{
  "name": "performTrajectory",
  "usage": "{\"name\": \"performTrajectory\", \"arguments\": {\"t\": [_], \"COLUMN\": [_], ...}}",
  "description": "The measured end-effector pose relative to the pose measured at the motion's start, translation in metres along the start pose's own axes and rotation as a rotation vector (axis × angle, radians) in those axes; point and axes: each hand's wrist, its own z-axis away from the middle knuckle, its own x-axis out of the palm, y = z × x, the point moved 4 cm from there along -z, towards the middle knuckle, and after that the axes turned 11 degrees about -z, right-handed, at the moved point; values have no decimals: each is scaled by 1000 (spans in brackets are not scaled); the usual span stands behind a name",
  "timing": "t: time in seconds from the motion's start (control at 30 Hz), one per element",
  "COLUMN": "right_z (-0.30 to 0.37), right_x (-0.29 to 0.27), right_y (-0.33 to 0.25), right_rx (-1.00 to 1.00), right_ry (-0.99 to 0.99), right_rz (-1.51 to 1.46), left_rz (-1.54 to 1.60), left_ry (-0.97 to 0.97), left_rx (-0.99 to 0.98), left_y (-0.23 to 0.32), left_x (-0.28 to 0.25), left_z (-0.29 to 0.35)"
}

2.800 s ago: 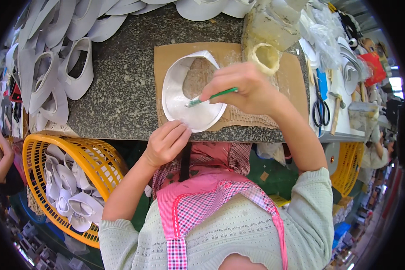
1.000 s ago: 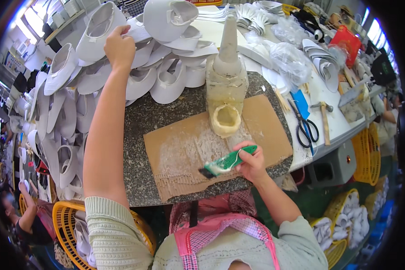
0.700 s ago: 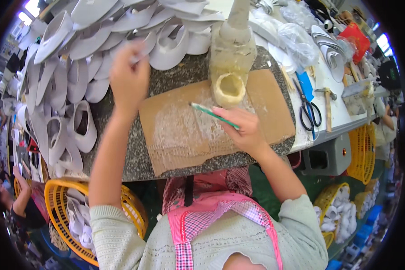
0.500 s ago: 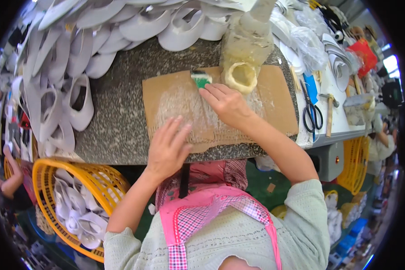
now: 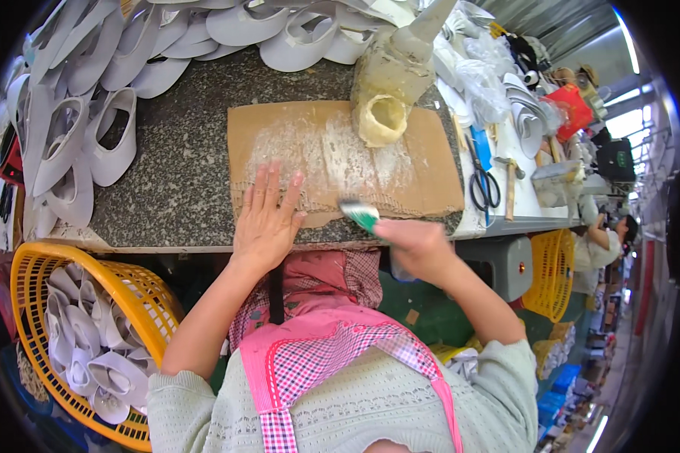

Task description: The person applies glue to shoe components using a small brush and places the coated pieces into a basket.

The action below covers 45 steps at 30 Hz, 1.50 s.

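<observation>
A brush (image 5: 363, 215) with a green part and a dark tip is gripped in my right hand (image 5: 418, 245), close to the table's near edge. It points toward a brown cardboard sheet (image 5: 434, 170) and looks slightly blurred. My left hand (image 5: 266, 223) lies open over the cardboard's near left part, fingers stretched out. White dried residue covers much of the sheet. On its far side lies a cloudy, crusted plastic bottle (image 5: 385, 79) with a round, thick-rimmed opening facing me.
White shoe uppers (image 5: 113, 140) pile up along the left and far side of the speckled table (image 5: 177, 143). Scissors (image 5: 483, 185) and a hammer (image 5: 511, 189) lie at the right. A yellow basket (image 5: 91, 260) of white uppers stands below left. Another person (image 5: 601, 238) is far right.
My right hand has drawn the brush from beside the bottle's mouth toward me, to the table's near edge. My left hand has flattened, with its fingers straighter. The whole view has shifted somewhat.
</observation>
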Motion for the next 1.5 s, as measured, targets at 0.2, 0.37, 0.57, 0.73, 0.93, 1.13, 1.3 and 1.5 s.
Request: {"name": "performTrajectory", "arguments": {"t": [0.2,0.37,0.57,0.73,0.93,1.13,1.3,1.5], "right_z": [64,90,72,35,-34,-9,11,46], "right_x": [-80,-80,-79,-108,-73,-43,-26,-42], "right_y": [122,153,155,174,197,150,119,54], "right_rx": [722,861,946,807,875,933,985,941], "right_ry": [957,795,315,617,430,308,199,-53], "right_rz": [-818,-570,-372,-317,410,491,594,456], "left_rz": [87,185,149,108,153,95,72,77], "left_ry": [175,199,127,76,-17,-101,-140,-103], "left_rx": [41,138,310,405,368,341,329,334], "left_y": [-2,27,61,70,69,70,70,70], "left_x": [-18,-28,-10,3,6,8,9,11], "left_z": [10,10,-18,-22,-26,-33,-34,-33]}}
